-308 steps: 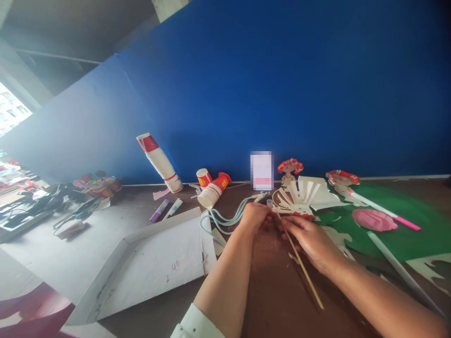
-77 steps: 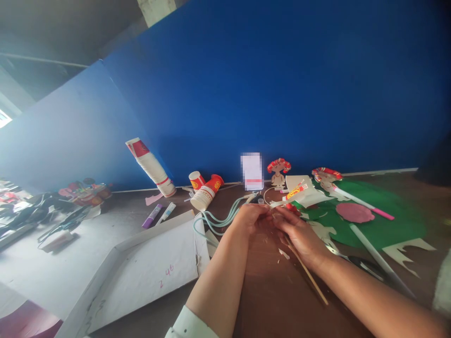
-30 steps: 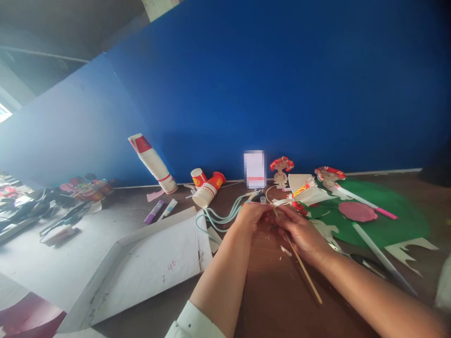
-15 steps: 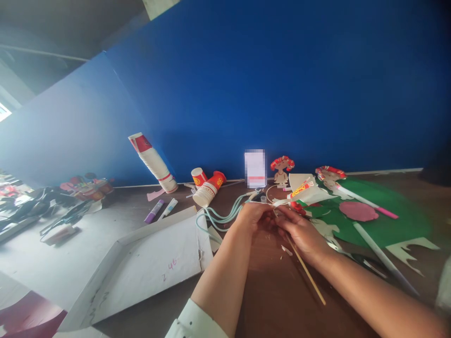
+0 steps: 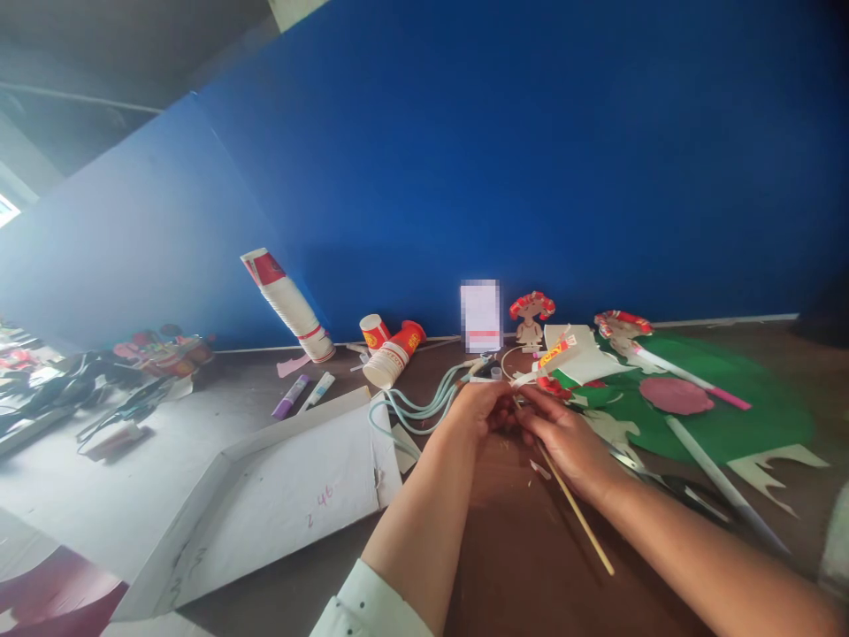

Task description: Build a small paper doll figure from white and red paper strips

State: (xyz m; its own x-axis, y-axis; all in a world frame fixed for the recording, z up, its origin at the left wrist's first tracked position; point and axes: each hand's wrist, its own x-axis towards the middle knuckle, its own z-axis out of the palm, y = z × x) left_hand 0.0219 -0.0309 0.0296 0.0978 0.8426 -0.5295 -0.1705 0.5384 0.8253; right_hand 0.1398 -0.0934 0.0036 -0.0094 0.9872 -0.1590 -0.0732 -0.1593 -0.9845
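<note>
My left hand (image 5: 489, 407) and my right hand (image 5: 561, 433) meet above the brown table, both with fingers closed. A thin wooden stick (image 5: 578, 500) runs out from under my right hand, slanting down toward me; its upper end is hidden in the fingers. From between the fingertips a white paper strip (image 5: 526, 379) sticks out, with a red and yellow printed piece (image 5: 555, 354) at its far end. What the left fingertips pinch is covered by the hand. Just past my right hand lie red paper scraps (image 5: 554, 387) and scissors (image 5: 630, 460).
Left of my arms lies a white box lid (image 5: 265, 504), with pale blue cable (image 5: 417, 411) beside it. Stacked paper cups (image 5: 292, 305) lean at the blue wall. On the right, a green sheet (image 5: 749, 372) carries a pink paper shape (image 5: 676, 395) and a marker (image 5: 696, 380).
The printed piece at the strip's end has tipped slightly left and up. My right fingers have shifted a little; the stick stays nearly in place.
</note>
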